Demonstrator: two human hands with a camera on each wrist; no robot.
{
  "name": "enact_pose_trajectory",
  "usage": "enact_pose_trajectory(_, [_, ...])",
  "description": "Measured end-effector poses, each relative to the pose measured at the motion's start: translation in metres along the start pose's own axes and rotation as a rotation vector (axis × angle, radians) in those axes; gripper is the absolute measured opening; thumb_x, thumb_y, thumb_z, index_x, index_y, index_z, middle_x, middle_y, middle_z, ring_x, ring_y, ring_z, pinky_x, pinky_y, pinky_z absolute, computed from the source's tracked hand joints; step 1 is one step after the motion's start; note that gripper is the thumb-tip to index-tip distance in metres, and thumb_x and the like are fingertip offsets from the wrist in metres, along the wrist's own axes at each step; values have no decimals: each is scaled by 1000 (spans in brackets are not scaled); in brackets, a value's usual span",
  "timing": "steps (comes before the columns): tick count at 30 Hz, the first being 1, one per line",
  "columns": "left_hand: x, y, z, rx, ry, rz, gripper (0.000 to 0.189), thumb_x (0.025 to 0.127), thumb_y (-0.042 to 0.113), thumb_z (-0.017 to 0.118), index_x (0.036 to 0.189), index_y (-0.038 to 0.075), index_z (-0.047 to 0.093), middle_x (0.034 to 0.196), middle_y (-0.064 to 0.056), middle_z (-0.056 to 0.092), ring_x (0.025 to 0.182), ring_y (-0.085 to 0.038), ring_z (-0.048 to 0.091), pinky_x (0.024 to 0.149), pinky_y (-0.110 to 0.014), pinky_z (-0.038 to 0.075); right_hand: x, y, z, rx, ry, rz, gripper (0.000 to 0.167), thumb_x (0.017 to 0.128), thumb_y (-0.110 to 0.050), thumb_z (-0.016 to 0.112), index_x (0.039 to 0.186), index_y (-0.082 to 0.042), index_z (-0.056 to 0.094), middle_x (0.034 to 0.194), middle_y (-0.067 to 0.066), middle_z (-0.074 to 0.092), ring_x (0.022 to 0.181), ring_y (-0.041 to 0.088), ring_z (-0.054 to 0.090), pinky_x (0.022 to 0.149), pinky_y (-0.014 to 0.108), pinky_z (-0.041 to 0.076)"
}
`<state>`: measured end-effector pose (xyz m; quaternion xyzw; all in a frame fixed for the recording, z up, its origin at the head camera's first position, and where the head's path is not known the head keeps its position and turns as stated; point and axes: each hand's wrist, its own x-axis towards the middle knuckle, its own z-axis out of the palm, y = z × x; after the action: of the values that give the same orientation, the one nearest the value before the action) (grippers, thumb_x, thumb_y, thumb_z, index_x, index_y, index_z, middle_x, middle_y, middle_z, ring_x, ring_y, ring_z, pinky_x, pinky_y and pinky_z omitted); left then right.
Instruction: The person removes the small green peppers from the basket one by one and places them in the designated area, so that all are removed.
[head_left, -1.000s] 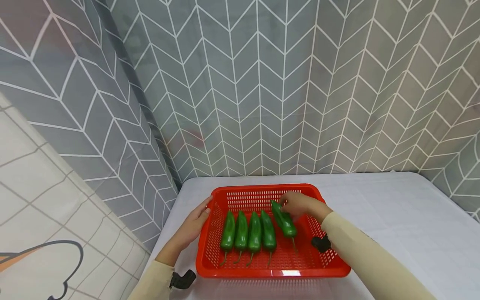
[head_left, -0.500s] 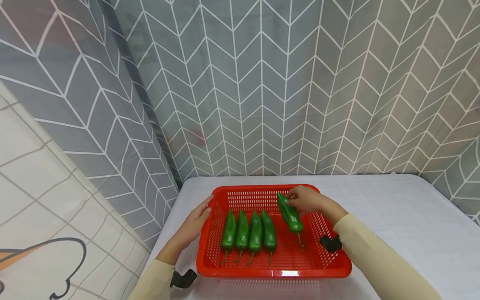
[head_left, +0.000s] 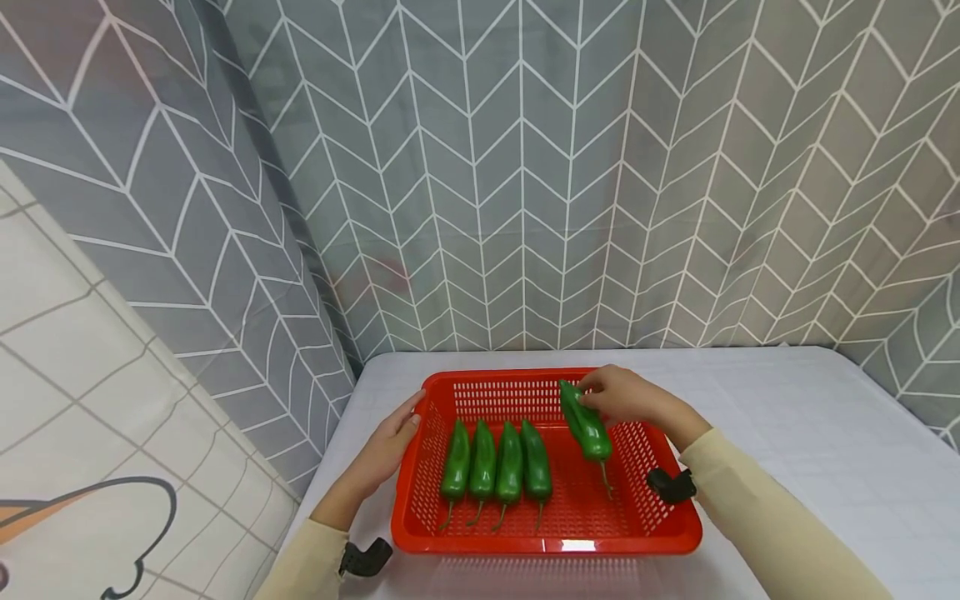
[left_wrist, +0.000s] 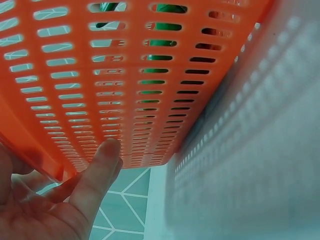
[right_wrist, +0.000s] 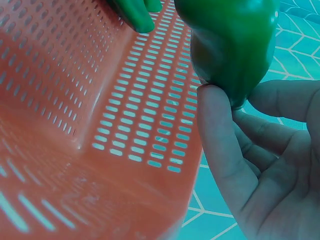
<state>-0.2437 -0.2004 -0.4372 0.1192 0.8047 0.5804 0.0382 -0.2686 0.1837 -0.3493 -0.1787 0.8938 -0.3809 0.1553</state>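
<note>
A large green chili pepper (head_left: 588, 423) hangs tilted over the right part of the red basket (head_left: 547, 546), its stem pointing down toward me. My right hand (head_left: 624, 395) pinches it by its narrow end, as the thumb and fingers (right_wrist: 220, 125) show in the right wrist view. Several more green peppers (head_left: 510, 464) lie side by side in the basket's left half, stems toward me. My left hand (head_left: 390, 442) rests against the basket's left side. In the left wrist view, one straight finger (left_wrist: 102, 162) touches the perforated outer wall (left_wrist: 130, 75) below the rim.
The basket stands on a table with a white cloth (head_left: 750, 433). A translucent perforated container (head_left: 547, 579) is under or in front of it. Grey herringbone-patterned curtain (head_left: 555, 208) hangs behind and at the left. White tile-patterned covering (head_left: 75, 367) lies farther left.
My right hand has lifted the chili pepper off the basket floor and moved it slightly right and away from the row. The left hand and the other peppers have stayed in place.
</note>
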Motion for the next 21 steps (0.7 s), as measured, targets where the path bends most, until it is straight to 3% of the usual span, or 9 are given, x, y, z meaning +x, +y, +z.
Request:
enact_pose_trajectory(14, [0,0,-2,-14,-21,-2,53,111,19,42,161,11,29,150,-20,49,123,-31,61,100,-40,52,-8,-2,-9,1,0,4,33,101,-5,58,127,16,60,103,18,69,85,24,73,70,43,63])
enact_pose_trajectory(21, [0,0,-2,-11,-19,3,53,111,19,42,161,10,29,149,-21,50,121,-32,62,98,-41,53,-13,1,-18,-17,31,-7,34,100,-6,59,126,15,60,102,18,70,82,23,72,68,39,63])
